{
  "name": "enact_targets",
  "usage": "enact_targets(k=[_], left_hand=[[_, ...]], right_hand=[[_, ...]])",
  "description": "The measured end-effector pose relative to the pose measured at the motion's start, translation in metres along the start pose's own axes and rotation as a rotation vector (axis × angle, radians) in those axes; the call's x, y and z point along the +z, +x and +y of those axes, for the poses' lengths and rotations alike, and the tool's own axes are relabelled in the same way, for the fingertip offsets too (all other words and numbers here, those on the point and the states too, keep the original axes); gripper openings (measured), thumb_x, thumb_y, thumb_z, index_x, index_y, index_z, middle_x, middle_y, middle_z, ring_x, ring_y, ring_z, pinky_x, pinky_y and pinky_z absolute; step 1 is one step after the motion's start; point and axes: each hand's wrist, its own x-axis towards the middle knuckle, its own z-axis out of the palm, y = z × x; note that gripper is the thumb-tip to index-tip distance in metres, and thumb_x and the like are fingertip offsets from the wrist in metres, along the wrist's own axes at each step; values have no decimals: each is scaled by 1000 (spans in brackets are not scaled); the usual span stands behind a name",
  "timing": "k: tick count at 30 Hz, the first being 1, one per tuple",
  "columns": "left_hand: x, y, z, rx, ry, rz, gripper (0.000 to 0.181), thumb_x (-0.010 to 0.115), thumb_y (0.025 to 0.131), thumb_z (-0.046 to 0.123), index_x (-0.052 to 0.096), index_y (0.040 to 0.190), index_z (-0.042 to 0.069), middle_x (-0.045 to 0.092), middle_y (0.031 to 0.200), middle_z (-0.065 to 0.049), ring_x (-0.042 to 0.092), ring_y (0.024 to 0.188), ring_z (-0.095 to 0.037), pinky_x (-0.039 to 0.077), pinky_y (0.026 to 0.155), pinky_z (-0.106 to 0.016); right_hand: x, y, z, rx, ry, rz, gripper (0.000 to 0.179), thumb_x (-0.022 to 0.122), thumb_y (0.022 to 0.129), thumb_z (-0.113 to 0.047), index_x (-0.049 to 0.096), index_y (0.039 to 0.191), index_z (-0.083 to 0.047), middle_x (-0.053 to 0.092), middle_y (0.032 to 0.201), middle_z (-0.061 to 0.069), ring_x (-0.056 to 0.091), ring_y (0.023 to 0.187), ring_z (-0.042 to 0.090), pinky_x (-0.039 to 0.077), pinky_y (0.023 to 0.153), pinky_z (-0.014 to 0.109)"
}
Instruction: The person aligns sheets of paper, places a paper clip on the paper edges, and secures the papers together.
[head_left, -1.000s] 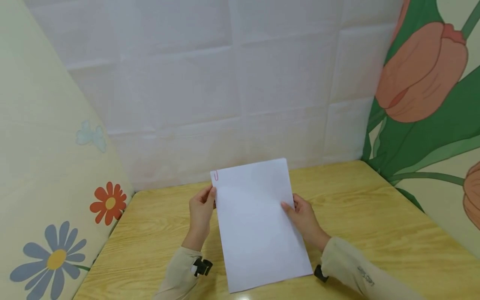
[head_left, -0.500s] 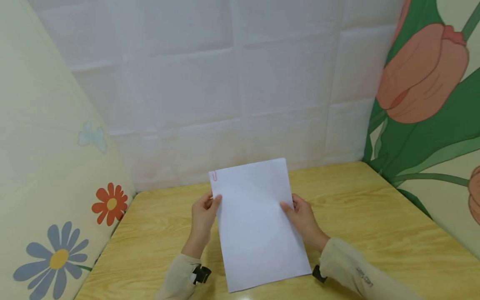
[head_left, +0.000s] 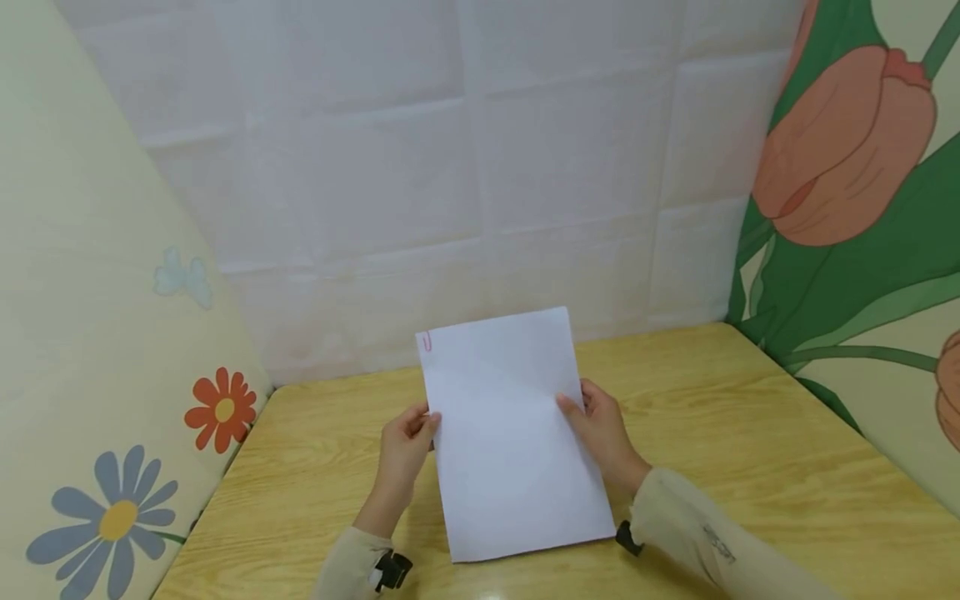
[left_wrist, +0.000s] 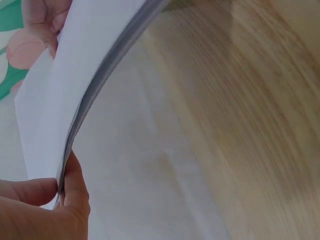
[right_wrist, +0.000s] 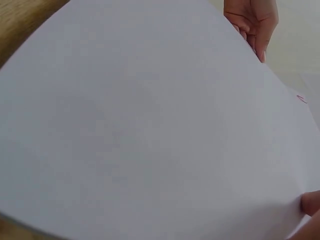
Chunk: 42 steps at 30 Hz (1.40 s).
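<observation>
A stack of white paper sheets point(head_left: 506, 450) is held up at a tilt over the table, its blank face toward me. Near its upper left corner sits a red paper clip point(head_left: 427, 341). My left hand point(head_left: 405, 450) pinches the left edge below the clip, thumb in front and fingers behind. On the opposite edge my right hand point(head_left: 603, 429) grips the stack, its thumb pressed on the front face. Several sheet edges of the stack point(left_wrist: 95, 82) show in the left wrist view, bending slightly. The fingers behind the paper are partly hidden.
The light wooden table point(head_left: 720, 433) lies below. A creased white cloth point(head_left: 360, 208) hangs behind it. Flower-printed panels point(head_left: 75, 350) stand on the left and right. Black straps point(head_left: 393, 570) sit at both wrists.
My left hand has slid down the paper's left edge, away from the clip. The stack has risen slightly, with the right hand still gripping its right edge.
</observation>
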Motion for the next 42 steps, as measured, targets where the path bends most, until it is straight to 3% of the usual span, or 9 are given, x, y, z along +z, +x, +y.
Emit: enact_targets(k=[6,10,16,20,27,33,40,42], left_hand=[[-2,-1,-3,8,-24,-16,29,59,95,4,59,118,-13,68,92,-10,62,74,-9,56,68,-23],[-2,2,1,34,-22,1,28,61,94,4,61,115,-14,69,88,-9,62,69,-9,56,65,-22],[-3,9,4,78,33,55,23,63,92,2,65,109,-13,69,84,-11,60,66,-7,55,62,-23],[-3,12,5,103,65,74,21,63,91,2,67,107,-12,68,83,-13,58,64,-8,56,62,-26],[-4,20,4,146,114,84,18,64,90,0,68,102,-12,68,81,-16,58,61,-9,56,60,-27],[-5,27,4,147,161,84,18,67,89,3,69,102,-9,70,85,-16,58,63,-8,53,59,-21],[-4,34,1,148,209,88,18,67,89,4,70,102,-8,71,89,-18,62,71,-14,51,60,-18],[-3,37,0,144,227,90,18,67,89,4,71,101,-7,71,90,-17,62,74,-15,50,63,-19]], right_hand=[[0,7,-3,5,-13,31,34,62,95,-12,57,122,7,63,114,25,63,90,20,53,71,22],[0,12,-5,-24,-27,52,32,62,94,-10,58,120,8,63,113,25,62,88,17,51,71,19],[0,20,-9,-87,-36,51,28,58,94,0,56,118,15,62,108,31,62,85,14,51,70,16],[-3,24,-8,-134,-30,32,27,62,93,-2,60,114,14,64,106,29,63,83,11,52,69,18],[-6,32,-7,-182,-119,62,29,69,89,-8,65,109,12,67,99,25,57,75,8,49,64,16],[-6,39,-7,-185,-129,64,29,72,86,-7,66,107,13,68,99,27,60,76,8,49,65,15],[-6,43,-3,-264,-89,75,27,75,84,-9,67,99,13,69,87,19,59,72,6,48,61,14],[-6,45,-2,-230,-83,80,27,74,84,-7,67,100,13,69,89,21,59,73,7,48,62,14]])
